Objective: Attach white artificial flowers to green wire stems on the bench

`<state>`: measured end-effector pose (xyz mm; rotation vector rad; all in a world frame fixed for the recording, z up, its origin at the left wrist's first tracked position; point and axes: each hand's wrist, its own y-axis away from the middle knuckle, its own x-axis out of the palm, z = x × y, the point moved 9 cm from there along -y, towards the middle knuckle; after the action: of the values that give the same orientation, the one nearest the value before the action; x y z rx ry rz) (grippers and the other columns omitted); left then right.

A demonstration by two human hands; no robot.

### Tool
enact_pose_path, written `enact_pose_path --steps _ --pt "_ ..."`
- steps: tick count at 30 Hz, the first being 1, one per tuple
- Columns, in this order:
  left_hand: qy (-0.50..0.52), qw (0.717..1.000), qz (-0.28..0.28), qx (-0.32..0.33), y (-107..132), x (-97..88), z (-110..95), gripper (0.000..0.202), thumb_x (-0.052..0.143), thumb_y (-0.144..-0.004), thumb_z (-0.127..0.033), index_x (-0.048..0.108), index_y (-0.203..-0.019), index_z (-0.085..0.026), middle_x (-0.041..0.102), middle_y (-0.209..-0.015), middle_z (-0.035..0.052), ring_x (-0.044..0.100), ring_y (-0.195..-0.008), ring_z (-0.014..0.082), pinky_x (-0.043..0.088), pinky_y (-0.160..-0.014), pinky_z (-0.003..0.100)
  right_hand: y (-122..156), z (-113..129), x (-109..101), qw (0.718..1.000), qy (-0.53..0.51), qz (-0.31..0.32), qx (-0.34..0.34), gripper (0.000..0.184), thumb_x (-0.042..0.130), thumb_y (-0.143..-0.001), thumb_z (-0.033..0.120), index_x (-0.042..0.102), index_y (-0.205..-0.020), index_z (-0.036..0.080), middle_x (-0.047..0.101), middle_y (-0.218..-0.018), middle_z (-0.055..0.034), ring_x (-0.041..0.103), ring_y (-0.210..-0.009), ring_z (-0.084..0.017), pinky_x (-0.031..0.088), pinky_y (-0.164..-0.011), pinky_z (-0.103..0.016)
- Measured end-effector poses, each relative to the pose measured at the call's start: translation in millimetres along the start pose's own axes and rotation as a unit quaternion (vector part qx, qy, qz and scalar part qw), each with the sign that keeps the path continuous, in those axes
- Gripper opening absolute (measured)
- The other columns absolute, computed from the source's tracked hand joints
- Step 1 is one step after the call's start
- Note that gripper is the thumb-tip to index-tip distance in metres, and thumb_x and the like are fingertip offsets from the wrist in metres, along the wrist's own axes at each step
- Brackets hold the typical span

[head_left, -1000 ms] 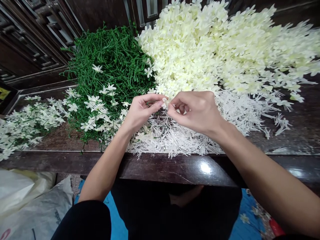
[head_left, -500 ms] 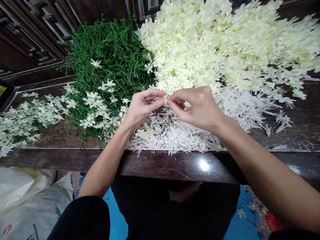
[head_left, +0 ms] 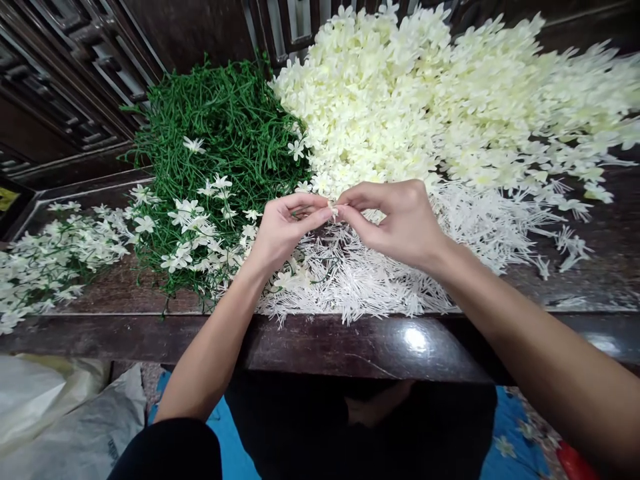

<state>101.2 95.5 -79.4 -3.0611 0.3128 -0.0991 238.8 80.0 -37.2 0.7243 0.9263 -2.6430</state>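
My left hand and my right hand meet fingertip to fingertip above the dark wooden table. Both pinch a small cream flower piece between thumb and forefinger. A thin green stem seems to run under my left fingers. Below the hands lies a spread of white plastic stamen pieces. A large heap of cream petals rises behind the hands. To the left is a tangle of green stems, some with flowers fitted on.
Finished flower sprigs lie at the table's left end. Dark carved wooden panels stand behind the table. White sacks sit on the floor at lower left, and a blue patterned cloth lies under my knees.
The hands stay pinched together on the small flower piece, with only slight finger shifts. The view has tilted a little, so everything sits slightly lower in the picture.
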Motion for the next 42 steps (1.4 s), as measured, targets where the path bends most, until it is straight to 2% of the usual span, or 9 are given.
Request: enact_pose_path --steps 6,10,14,16,20,29,36,39,42 --pt "-0.053 0.998 -0.023 -0.005 1.6 -4.2 1.2 0.011 0.085 -0.071 -0.022 0.079 -0.081 -0.02 0.076 -0.082 0.0013 0.066 -0.074 0.0114 0.057 -0.076 0.029 -0.3 -3.3 2.1 0.999 -0.042 -0.002 0.026 0.02 0.06 -0.092 0.021 0.079 -0.085 0.022 0.077 -0.075 -0.0035 0.072 -0.064 -0.019 0.062 -0.056 -0.037" --pt "-0.023 0.999 -0.038 0.01 -0.1 -10.4 -0.8 0.022 0.085 -0.071 -0.021 0.074 -0.09 -0.021 0.075 -0.08 -0.0005 0.069 -0.073 0.0109 0.059 -0.077 0.028 -0.4 -20.8 3.8 0.975 -0.163 0.024 0.147 0.015 0.073 -0.088 0.031 0.078 -0.093 0.018 0.079 -0.088 -0.0073 0.076 -0.077 -0.02 0.066 -0.074 -0.041" --pt "0.003 0.999 -0.05 -0.014 -0.8 -11.8 2.4 0.037 0.088 -0.064 -0.016 0.064 -0.091 -0.021 0.075 -0.074 -0.0026 0.069 -0.068 0.0102 0.058 -0.072 0.024 3.3 -35.2 8.4 0.949 -0.204 0.06 0.233 0.051 0.085 -0.078 0.044 0.075 -0.117 0.014 0.076 -0.111 -0.0143 0.075 -0.097 -0.027 0.065 -0.086 -0.05" --pt "-0.007 0.998 -0.051 -0.023 -0.1 -10.5 2.3 0.035 0.088 -0.064 -0.016 0.063 -0.088 -0.02 0.074 -0.074 -0.0017 0.069 -0.067 0.0105 0.058 -0.071 0.025 3.3 -33.7 12.0 0.947 -0.209 0.083 0.23 0.045 0.086 -0.077 0.046 0.078 -0.109 0.016 0.077 -0.11 -0.0131 0.074 -0.097 -0.027 0.063 -0.088 -0.051" --pt "-0.027 0.999 -0.032 -0.027 2.0 -5.2 -1.2 0.024 0.085 -0.069 -0.02 0.066 -0.083 -0.019 0.072 -0.074 -0.0007 0.067 -0.068 0.0104 0.057 -0.072 0.027 3.4 -30.8 12.3 0.944 -0.229 0.076 0.227 0.029 0.084 -0.079 0.045 0.078 -0.089 0.019 0.078 -0.086 -0.0079 0.075 -0.079 -0.022 0.064 -0.08 -0.047" --pt "-0.073 0.996 -0.042 -0.003 1.8 -9.3 -6.4 0.013 0.079 -0.081 -0.028 0.074 -0.088 -0.018 0.074 -0.084 0.0034 0.062 -0.072 0.0102 0.049 -0.067 0.025 -1.4 -29.8 2.3 0.958 -0.191 0.056 0.208 0.027 0.082 -0.08 0.04 0.071 -0.087 0.016 0.075 -0.085 -0.0069 0.071 -0.071 -0.018 0.061 -0.072 -0.04" --pt "-0.083 0.996 -0.03 0.003 2.4 -3.1 -12.5 0.01 0.067 -0.088 -0.015 0.075 -0.093 -0.016 0.075 -0.077 0.0035 0.067 -0.071 0.011 0.055 -0.071 0.026 -1.9 -32.1 7.8 0.941 -0.259 0.062 0.21 0.028 0.084 -0.078 0.038 0.067 -0.087 0.017 0.077 -0.085 -0.0063 0.075 -0.075 -0.02 0.063 -0.081 -0.041" --pt "-0.069 0.996 -0.056 0.021 0.8 -8.7 -14.6 0.009 0.065 -0.088 -0.013 0.074 -0.088 -0.016 0.074 -0.079 0.0046 0.068 -0.071 0.0121 0.057 -0.072 0.028 -1.3 -33.3 -1.2 0.962 -0.175 0.026 0.206 0.021 0.077 -0.085 0.036 0.067 -0.089 0.018 0.076 -0.086 -0.0073 0.074 -0.075 -0.022 0.064 -0.079 -0.046" --pt "-0.061 0.993 -0.093 0.027 -0.5 -19.7 -12.3 0.008 0.066 -0.087 -0.014 0.074 -0.086 -0.016 0.074 -0.08 0.0053 0.063 -0.066 0.0117 0.054 -0.064 0.027 -2.6 7.3 -1.5 0.995 -0.003 0.007 0.095 0.005 0.065 -0.093 0.026 0.069 -0.092 0.022 0.075 -0.096 -0.0071 0.072 -0.092 -0.025 0.062 -0.088 -0.052"
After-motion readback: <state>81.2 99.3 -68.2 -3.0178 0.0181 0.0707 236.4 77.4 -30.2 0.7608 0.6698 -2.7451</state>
